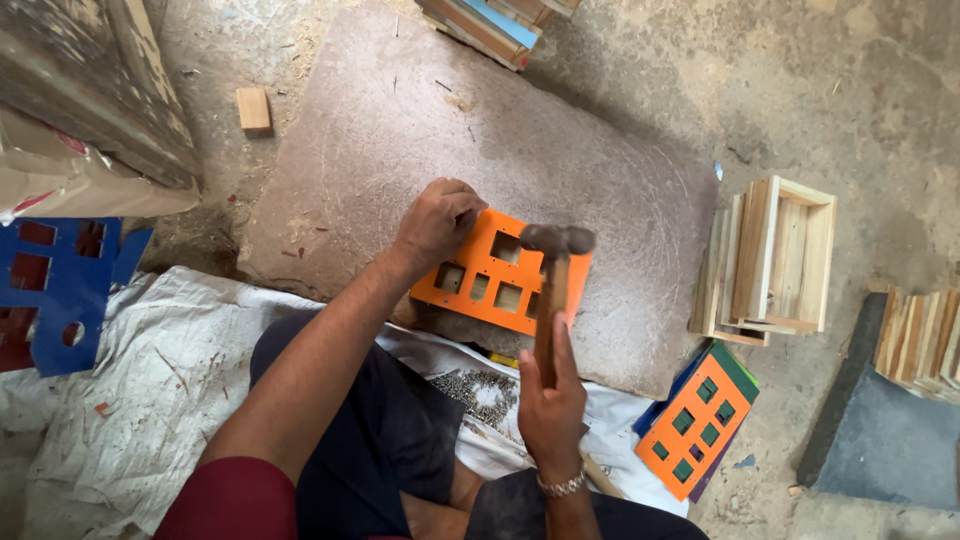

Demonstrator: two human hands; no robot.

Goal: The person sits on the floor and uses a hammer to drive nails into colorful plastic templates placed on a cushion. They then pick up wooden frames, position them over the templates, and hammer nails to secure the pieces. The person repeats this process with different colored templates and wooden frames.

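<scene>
Two hands busy: left hand (436, 222) pinching at orange panel (490, 275) flat on board (620, 190); right hand (550, 400) wrapped round hammer (553, 290). Thin, stiff, probably light; best steadied by edges.

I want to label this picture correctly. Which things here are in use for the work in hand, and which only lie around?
In use:
left hand on orange panel
right hand holding hammer
pile of nails
stone slab

Lying about:
wooden frames
wood block
blue panel
finished panel stack
</scene>
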